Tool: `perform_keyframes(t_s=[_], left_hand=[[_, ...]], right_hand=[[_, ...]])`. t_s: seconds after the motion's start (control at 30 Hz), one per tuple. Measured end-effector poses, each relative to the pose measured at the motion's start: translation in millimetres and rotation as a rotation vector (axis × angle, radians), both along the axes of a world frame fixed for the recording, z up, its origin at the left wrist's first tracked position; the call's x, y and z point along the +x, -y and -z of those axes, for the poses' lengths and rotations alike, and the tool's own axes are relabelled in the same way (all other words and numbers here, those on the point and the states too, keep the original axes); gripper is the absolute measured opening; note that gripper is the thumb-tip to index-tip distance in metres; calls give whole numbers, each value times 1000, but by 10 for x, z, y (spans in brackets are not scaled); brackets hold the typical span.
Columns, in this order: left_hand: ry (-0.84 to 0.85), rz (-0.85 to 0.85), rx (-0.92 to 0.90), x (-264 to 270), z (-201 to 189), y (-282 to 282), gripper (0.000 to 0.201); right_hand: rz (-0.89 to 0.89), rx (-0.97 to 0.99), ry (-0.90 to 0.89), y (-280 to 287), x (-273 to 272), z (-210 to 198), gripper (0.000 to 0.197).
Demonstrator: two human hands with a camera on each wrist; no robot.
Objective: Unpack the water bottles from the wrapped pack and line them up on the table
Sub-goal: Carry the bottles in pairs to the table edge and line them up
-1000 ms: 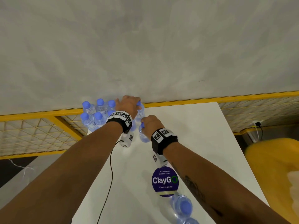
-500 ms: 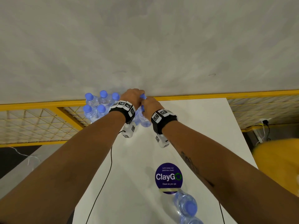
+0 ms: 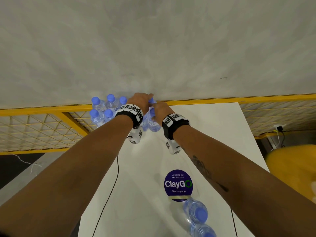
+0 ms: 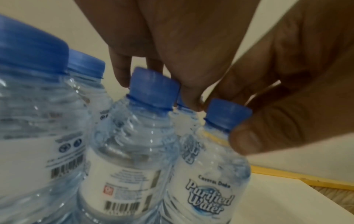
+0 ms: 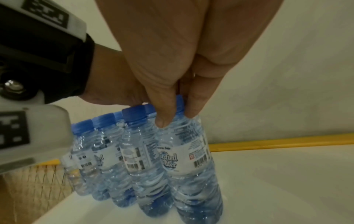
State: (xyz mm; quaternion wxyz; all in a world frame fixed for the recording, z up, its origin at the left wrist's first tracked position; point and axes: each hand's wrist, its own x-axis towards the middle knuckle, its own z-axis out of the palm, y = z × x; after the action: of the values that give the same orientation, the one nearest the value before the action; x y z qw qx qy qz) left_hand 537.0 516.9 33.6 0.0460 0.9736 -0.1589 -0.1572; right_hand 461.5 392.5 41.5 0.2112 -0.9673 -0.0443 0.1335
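Several clear water bottles with blue caps stand grouped at the far left corner of the white table. My left hand reaches over the right end of the group; its thumb and forefinger pinch the cap of a "Purified Water" bottle. My right hand sits just beside it, thumb and fingers gripping the neck of another upright bottle, whose base is on the table at the end of the group. Near me, the bottles left in the clear wrap lie on the table.
A round purple "ClayGo" sticker marks the table's middle. A yellow rail with mesh runs behind the table against a grey wall. A black cable trails from my left wrist. A blurred yellow object sits at the right.
My right hand has carried its bottle away from me to the group, ending right beside my left hand. My left hand stayed on its bottle at the group's end.
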Motion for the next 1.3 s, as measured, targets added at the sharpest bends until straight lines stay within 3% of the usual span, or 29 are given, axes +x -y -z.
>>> perform_keyframes(t_s=[0.07,0.1,0.23,0.37,0.43,0.57,0.77,0.87,1.03,1.13,1.3], left_hand=[[55,-56,-66,-114,-72,-49,65],[123,-68,-127,-193,-103,-73,62],[300,40,-313,-803,-188,-65,50],[212,212,-580,-1690,-229,184,36],[108,276,-617,-2177,-230,329,31],[-104,394,-498,-3014,-200,555,35],[-147,475,-385,-3790,-137,731,21],[-150,427,-364,-3962,-22,753,30],[-106,385,-252,-4100,92,802,53],[-81,382,-191,-4107,94,843,55],[-60,415,-138,-3998,103,893,46]], right_hand=[[39,28,-2,84,-178,-64,67],[51,29,7,137,-284,-97,67],[23,27,18,373,-925,-257,47],[-13,113,3,626,-1762,-387,40],[-27,108,-32,750,-2227,-471,32],[-22,57,-135,985,-3164,-557,17],[-42,-7,-180,1069,-4090,-540,29],[-44,-14,-169,1026,-4254,-430,30],[-52,-44,-56,953,-4309,-107,53],[-74,-69,-50,944,-4284,-152,28],[-112,-42,-55,986,-4247,-162,23]])
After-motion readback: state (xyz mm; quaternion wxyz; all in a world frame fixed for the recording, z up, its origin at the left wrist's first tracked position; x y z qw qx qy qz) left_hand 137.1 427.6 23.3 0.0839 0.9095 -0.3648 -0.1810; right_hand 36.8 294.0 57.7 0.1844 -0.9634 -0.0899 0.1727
